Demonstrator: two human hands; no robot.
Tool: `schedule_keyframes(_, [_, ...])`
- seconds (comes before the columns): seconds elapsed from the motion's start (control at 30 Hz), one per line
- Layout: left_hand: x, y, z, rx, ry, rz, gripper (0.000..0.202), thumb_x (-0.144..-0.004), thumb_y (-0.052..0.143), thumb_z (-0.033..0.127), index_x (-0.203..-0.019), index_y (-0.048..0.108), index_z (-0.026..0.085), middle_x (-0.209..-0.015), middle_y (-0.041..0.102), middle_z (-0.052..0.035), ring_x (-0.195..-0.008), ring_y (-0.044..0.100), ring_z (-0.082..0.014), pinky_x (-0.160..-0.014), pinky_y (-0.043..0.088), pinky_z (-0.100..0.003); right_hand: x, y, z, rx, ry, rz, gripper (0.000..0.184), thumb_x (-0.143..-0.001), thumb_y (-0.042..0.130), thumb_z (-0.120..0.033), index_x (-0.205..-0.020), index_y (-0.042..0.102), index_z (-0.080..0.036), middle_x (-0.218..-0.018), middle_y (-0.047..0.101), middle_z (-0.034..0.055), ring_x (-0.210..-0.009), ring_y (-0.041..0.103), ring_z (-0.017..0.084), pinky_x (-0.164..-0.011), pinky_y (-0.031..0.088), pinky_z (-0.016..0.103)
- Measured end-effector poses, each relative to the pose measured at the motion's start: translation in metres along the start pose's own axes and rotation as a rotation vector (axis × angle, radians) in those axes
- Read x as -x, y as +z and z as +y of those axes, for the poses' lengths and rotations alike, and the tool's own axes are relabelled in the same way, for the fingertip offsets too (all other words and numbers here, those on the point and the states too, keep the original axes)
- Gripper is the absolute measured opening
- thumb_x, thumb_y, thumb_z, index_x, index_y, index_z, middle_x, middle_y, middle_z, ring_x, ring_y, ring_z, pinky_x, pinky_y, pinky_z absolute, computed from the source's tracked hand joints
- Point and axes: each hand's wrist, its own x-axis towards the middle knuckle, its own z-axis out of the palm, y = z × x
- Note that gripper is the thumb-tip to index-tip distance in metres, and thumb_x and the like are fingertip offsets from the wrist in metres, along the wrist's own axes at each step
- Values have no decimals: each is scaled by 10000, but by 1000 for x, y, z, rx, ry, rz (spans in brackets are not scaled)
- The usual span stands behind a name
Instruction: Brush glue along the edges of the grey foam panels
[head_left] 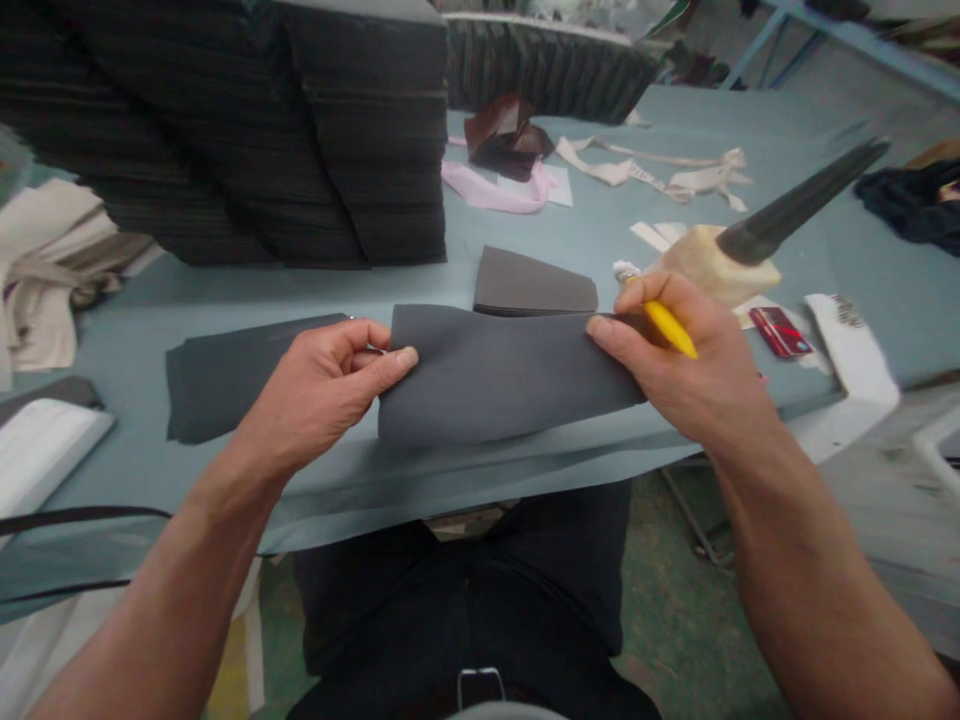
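Between my hands a dark grey flat piece (510, 375), like leather or coated fabric, is held up over the table's front edge. My left hand (322, 385) pinches its left end between thumb and fingers. At the other end, my right hand (679, 350) grips it with the thumb on top, and a yellow pen-like tool (670, 328) is tucked in the same hand. Behind the piece lies a small stack of brownish-grey cut pieces (532, 280). Left of it, partly behind my left hand, rests a pile of dark grey pieces (217, 375).
Tall stacks of black sheets (375, 140) rise at the back left. A dark rod in a pale block (716, 265) leans at the right, near a red packet (780, 332). Pink and white scraps (502, 190) lie farther back. A white board (49, 455) sits at the left.
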Motion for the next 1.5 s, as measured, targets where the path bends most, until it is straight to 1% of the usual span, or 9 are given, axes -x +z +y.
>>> schedule_keyframes(0.1, [-2, 2, -4, -52, 9, 15, 385, -784, 771, 581, -799, 626, 224, -531, 459, 68, -469, 356, -102, -450, 235, -237, 1, 8, 6, 12, -33, -5, 167, -899, 800, -327, -952, 656, -259, -854, 607, -10, -724, 526, 175, -678, 441, 354])
schedule_keyframes(0.27, [-10, 8, -16, -170, 79, 79, 385, -786, 707, 603, -760, 633, 227, -566, 538, 30, -536, 458, -140, -515, 311, -261, 4, 22, 19, 97, -79, 37, 156, -895, 805, -312, -944, 664, -264, -823, 596, -5, -693, 519, 186, -661, 458, 370])
schedule_keyframes(0.47, [-15, 8, -23, -318, 114, 149, 384, -802, 695, 604, -715, 642, 234, -566, 525, 32, -562, 437, -150, -565, 293, -293, 6, 26, 28, 134, -86, 67, 183, -900, 821, -318, -982, 665, -266, -842, 609, 6, -728, 579, 213, -713, 496, 403])
schedule_keyframes(0.73, [-21, 9, -27, -357, 75, 141, 392, -797, 677, 618, -708, 628, 239, -576, 537, 29, -563, 457, -153, -592, 313, -308, 10, 33, 40, 109, -76, 66, 180, -907, 805, -316, -984, 651, -265, -834, 614, 6, -720, 566, 210, -710, 487, 398])
schedule_keyframes(1.03, [-23, 9, -28, -419, 24, 161, 425, -767, 659, 672, -746, 646, 248, -578, 593, 25, -561, 492, -160, -597, 333, -310, 11, 30, 37, 76, -20, 21, 198, -937, 760, -384, -977, 613, -257, -823, 596, -14, -679, 490, 175, -662, 432, 356])
schedule_keyframes(1.17, [-25, 9, -31, -456, -7, 185, 467, -737, 639, 726, -758, 654, 259, -579, 602, 35, -549, 512, -163, -587, 352, -320, 10, 31, 37, 61, 23, 6, 216, -942, 745, -422, -991, 617, -254, -879, 625, 3, -733, 522, 185, -682, 422, 351])
schedule_keyframes(1.27, [-25, 9, -30, -478, -27, 183, 486, -726, 625, 748, -770, 657, 264, -601, 627, 31, -551, 530, -167, -582, 362, -325, 11, 32, 40, 44, 45, -3, 237, -940, 741, -441, -992, 603, -257, -863, 608, -3, -714, 505, 179, -679, 410, 350])
schedule_keyframes(1.4, [-23, 10, -25, -467, -52, 194, 441, -719, 652, 702, -761, 650, 263, -586, 614, 38, -549, 513, -160, -584, 350, -314, 12, 31, 45, 78, 49, 3, 225, -947, 729, -429, -1007, 593, -260, -867, 605, -3, -691, 503, 175, -678, 408, 350])
schedule_keyframes(1.5, [-23, 12, -22, -435, -52, 199, 436, -712, 676, 696, -744, 641, 263, -575, 597, 42, -552, 505, -159, -579, 343, -309, 13, 31, 50, 87, 57, 5, 220, -955, 712, -440, -1014, 588, -268, -888, 634, 5, -720, 548, 183, -706, 445, 351])
